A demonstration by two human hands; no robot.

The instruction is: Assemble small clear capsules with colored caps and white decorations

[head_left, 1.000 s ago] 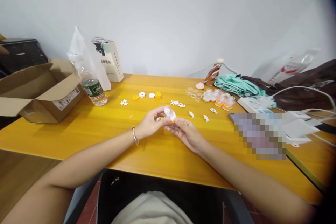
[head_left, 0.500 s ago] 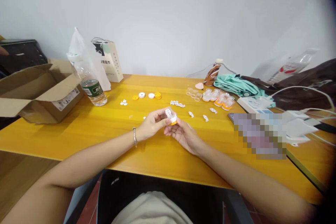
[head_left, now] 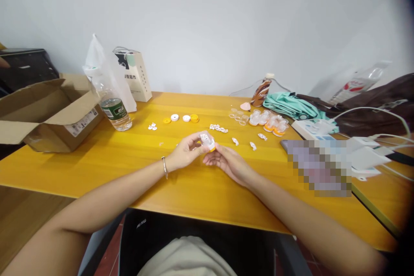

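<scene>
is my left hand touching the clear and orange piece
Touching: the head view shows the left hand gripping the clear and orange piece between thumb and fingers.

A plain, pale wall (head_left: pixel 207 30) rises at the far side of a glossy yellow-brown table (head_left: pixel 97 172); red floor tiles (head_left: pixel 111 254) show near left.

Soft light, dark right-hand corners.

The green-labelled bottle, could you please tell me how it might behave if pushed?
The bottle would probably feel steady when pushed low, as its clear liquid sits lower down. Pushed high, its tall shape could tip. Its rounded body may roll if toppled.
</scene>
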